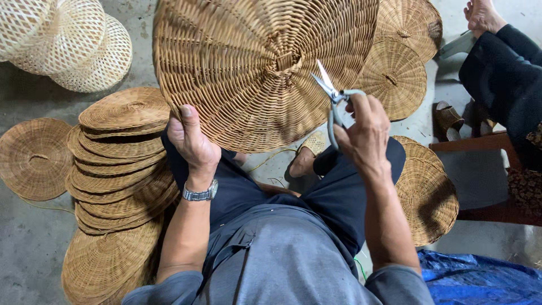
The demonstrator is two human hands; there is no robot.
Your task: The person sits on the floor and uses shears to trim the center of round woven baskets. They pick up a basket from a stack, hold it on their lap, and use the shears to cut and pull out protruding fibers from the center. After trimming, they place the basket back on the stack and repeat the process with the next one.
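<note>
Wicker disc (254,62) fills the upper centre, its lower rim gripped by the left hand (192,141); stacked discs (121,164) crowd its left edge. Right hand (364,133) grasps shears (333,99), blades parted, tips over the disc's right side, clear floor below.

A large round woven rattan tray (254,62) is held up on edge above the person's lap, its underside and central knot facing the camera, its lower rim gripped from the left. A pair of steel scissors (333,99) points up at the tray's centre, blades slightly parted.
</note>
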